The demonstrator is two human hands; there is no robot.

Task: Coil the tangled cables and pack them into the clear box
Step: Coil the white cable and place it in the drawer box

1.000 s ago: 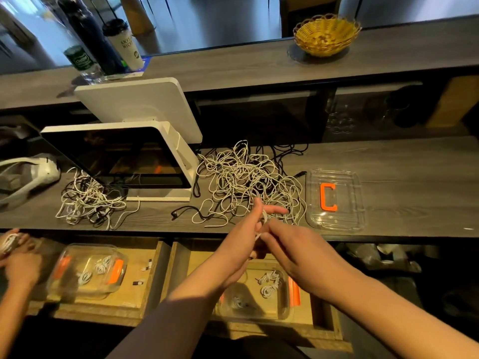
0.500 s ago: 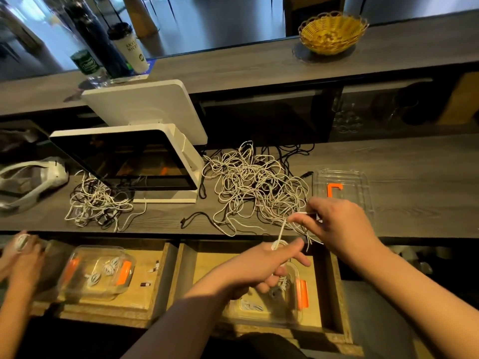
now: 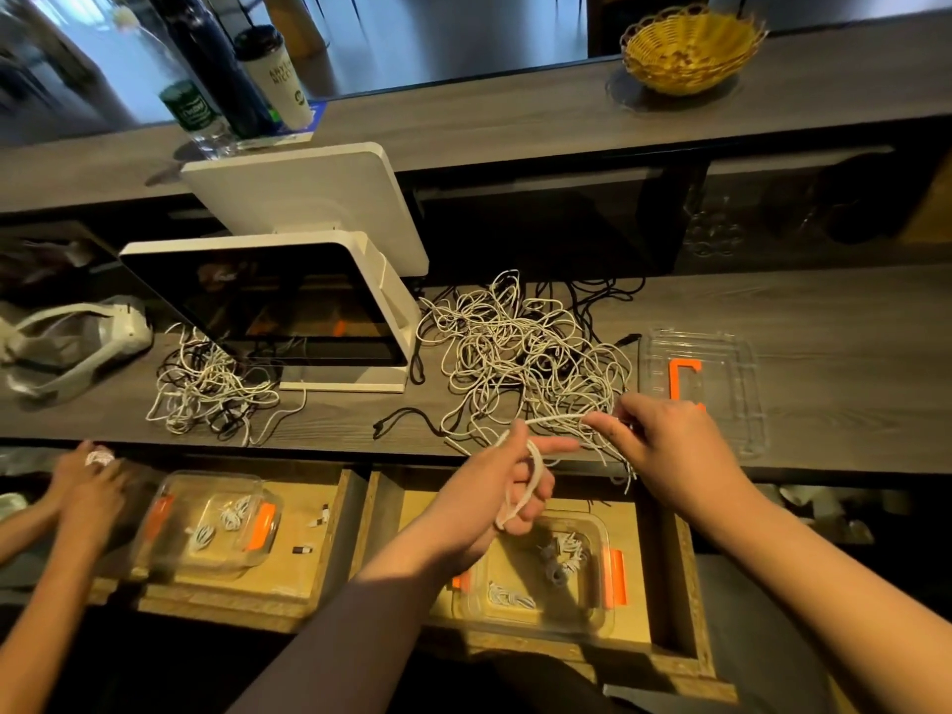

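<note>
A white cable (image 3: 554, 421) runs taut between the hands; the left hand (image 3: 507, 487) holds its loops wound round curled fingers; the right hand (image 3: 664, 445) pinches it just beside the tangled pile (image 3: 520, 347).

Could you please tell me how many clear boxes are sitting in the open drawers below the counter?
2. One clear box sits in the left drawer, near another person's hands. The other clear box sits in the right drawer, partly behind the left hand. Others may be hidden.
</note>
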